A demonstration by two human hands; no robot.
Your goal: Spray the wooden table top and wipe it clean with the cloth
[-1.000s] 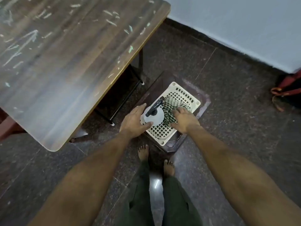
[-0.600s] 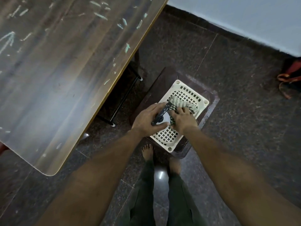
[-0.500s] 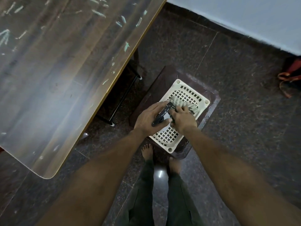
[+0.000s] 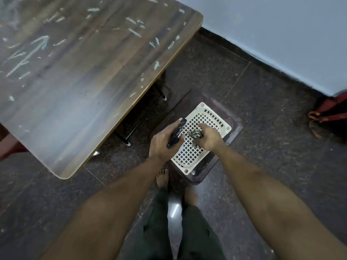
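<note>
The wooden table top [image 4: 78,72] fills the upper left, marked with pale chalk-like streaks. Below its right edge a white perforated basket [image 4: 199,154] sits on a dark stool [image 4: 204,177]. My left hand [image 4: 165,143] grips the spray bottle by its black trigger head [image 4: 176,134]; the bottle body is hidden under the hand. My right hand [image 4: 210,137] holds the bunched green-and-white checked cloth [image 4: 196,135] above the basket.
Black metal table legs [image 4: 139,124] stand between the table and the stool. A red and dark bag [image 4: 330,117] lies on the floor at the right by the pale wall [image 4: 281,34]. My bare feet [image 4: 163,177] stand just before the stool.
Both hands closed on the items in the basket: the left took the spray bottle, the right gathered the cloth into a bunch. Both are lifted slightly from the basket.
</note>
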